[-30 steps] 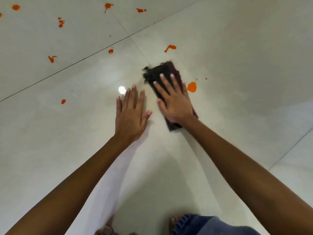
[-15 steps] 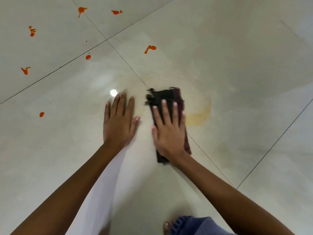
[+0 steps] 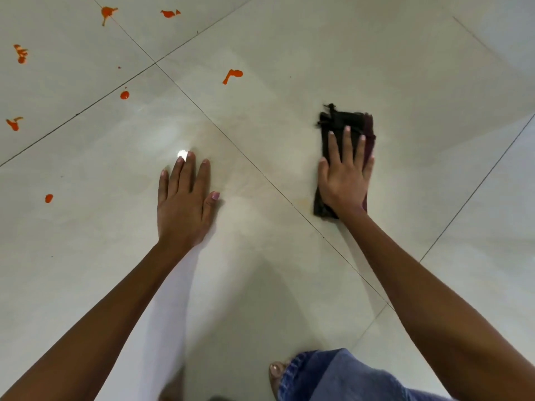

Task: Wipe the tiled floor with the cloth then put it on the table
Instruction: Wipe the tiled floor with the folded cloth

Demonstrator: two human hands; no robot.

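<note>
A dark folded cloth (image 3: 341, 120) with a maroon edge lies flat on the pale tiled floor (image 3: 289, 270). My right hand (image 3: 346, 175) presses down on it with straight, spread fingers, covering its middle and lower part. My left hand (image 3: 185, 204) rests flat on the floor well to the left of the cloth, fingers straight, holding nothing. Orange spills mark the floor: one blot (image 3: 233, 75) ahead between the hands, and several more (image 3: 125, 95) toward the upper left. No table is in view.
Dark grout lines cross the glossy tiles diagonally. A bright light reflection (image 3: 182, 154) sits at my left fingertips. My denim trouser leg (image 3: 333, 374) and bare toes (image 3: 276, 371) are at the bottom edge.
My right hand has slid the cloth to the right, away from my left hand. The orange smear beside the cloth is gone. My left hand stays planted on the floor.
</note>
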